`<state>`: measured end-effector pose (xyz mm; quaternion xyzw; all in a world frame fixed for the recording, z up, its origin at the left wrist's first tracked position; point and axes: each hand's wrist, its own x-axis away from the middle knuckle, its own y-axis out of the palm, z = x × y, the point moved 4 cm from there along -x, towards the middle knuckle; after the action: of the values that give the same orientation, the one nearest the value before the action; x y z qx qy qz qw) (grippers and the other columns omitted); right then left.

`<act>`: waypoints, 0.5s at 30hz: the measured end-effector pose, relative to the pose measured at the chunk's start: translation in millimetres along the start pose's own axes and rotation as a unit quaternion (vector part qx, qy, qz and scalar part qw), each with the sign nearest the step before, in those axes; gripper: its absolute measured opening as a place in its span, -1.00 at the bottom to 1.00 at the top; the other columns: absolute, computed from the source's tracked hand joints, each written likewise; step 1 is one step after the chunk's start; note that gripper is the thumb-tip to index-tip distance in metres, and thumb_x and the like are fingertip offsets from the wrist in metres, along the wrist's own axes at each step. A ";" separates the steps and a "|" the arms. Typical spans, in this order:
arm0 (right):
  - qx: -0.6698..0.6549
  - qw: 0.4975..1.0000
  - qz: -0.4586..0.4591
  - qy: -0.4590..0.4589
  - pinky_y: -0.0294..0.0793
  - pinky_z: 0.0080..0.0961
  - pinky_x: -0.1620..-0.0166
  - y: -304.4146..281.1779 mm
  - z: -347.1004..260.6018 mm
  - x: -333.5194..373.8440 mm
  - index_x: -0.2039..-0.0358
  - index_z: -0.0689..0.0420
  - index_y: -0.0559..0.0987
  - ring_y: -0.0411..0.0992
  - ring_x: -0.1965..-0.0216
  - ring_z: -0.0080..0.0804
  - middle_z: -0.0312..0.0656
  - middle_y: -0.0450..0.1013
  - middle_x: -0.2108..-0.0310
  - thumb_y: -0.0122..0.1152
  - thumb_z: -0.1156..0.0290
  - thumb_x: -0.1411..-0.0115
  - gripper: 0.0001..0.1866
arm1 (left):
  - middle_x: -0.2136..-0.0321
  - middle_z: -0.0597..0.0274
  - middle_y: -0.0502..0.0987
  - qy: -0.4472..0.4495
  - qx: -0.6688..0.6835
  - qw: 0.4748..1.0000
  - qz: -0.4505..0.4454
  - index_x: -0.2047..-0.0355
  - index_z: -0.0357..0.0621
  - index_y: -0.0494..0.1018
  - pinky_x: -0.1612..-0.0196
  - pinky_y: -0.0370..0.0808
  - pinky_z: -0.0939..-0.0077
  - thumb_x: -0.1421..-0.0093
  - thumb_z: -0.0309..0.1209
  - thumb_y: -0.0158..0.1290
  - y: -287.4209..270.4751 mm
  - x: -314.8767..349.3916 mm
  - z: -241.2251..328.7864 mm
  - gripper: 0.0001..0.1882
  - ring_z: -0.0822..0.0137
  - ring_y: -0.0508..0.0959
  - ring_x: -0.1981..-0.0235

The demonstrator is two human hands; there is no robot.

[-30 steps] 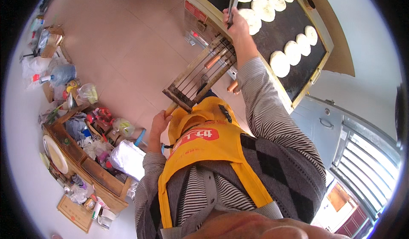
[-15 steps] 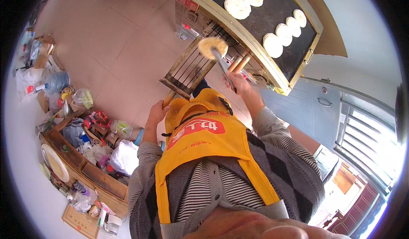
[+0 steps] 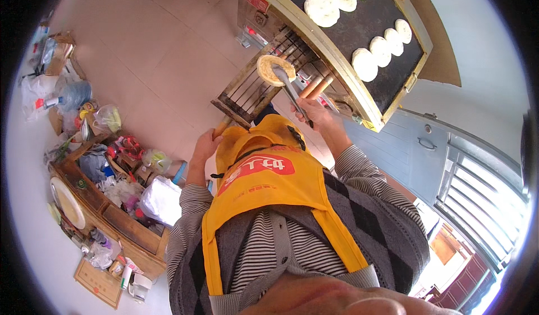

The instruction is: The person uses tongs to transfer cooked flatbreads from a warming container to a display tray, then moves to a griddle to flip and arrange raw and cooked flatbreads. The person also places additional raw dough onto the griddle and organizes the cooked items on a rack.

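Note:
My right hand (image 3: 318,115) is closed on a pair of metal tongs (image 3: 291,94). Pinched in the tips of the tongs is a round browned flatbread (image 3: 268,73), tilted above a pulled-out barred metal rack (image 3: 229,103). The rack sticks out from under a griddle oven (image 3: 314,39). My left hand (image 3: 207,145) grips the rack's wooden handle (image 3: 223,126). Two more wooden handles (image 3: 316,87) poke out of the oven front, just beyond my right hand.
Two rows of pale dough rounds (image 3: 322,10) lie on the black griddle top (image 3: 345,37). On the left, a wooden cabinet (image 3: 129,231) stands among bags, boxes and a large blue water bottle (image 3: 76,95). A grey door (image 3: 401,141) is at the right.
The tongs have carried the flatbread slightly left and nearer, over the rack, and its browned face is tilted differently. My left hand keeps its hold on the handle. The whole view has shifted a little.

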<state>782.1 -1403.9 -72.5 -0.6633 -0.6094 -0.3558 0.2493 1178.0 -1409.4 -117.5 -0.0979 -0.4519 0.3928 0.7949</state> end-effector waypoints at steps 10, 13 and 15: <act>0.095 0.994 -0.054 0.019 0.25 -0.62 0.58 41.3 4.6 -28.5 0.36 0.18 0.55 0.24 0.63 -0.62 -0.35 0.34 0.62 0.02 0.10 -0.39 -0.61 | 0.27 -0.23 0.58 0.010 -0.013 1.000 -0.001 0.16 -0.28 0.45 0.11 0.49 0.06 -0.21 -0.19 0.15 -3.3 -5.6 -3.3 -0.62 -0.19 0.56 0.18; 0.230 0.967 -0.035 -0.102 0.27 -0.60 0.57 37.6 5.2 -26.4 0.36 0.18 0.55 0.26 0.63 -0.60 -0.35 0.33 0.62 0.01 0.11 -0.39 -0.61 | 0.27 -0.22 0.58 0.002 -0.014 1.000 0.000 0.16 -0.28 0.45 0.11 0.49 0.06 -0.22 -0.19 0.14 -3.8 -1.2 0.3 -0.62 -0.19 0.56 0.17; 0.279 0.947 0.001 -0.158 0.29 -0.57 0.58 19.6 -16.3 -39.2 0.37 0.20 0.54 0.27 0.65 -0.56 -0.34 0.32 0.63 0.00 0.12 -0.38 -0.61 | 0.27 -0.22 0.58 -0.002 -0.014 1.000 0.000 0.17 -0.28 0.45 0.11 0.49 0.07 -0.22 -0.19 0.14 -5.3 2.1 2.2 -0.62 -0.19 0.57 0.17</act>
<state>798.5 -1443.8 -90.7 -0.6155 -0.7149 -0.0617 0.3259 1179.7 -1411.9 -112.2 -0.1082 -0.4590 0.3863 0.7927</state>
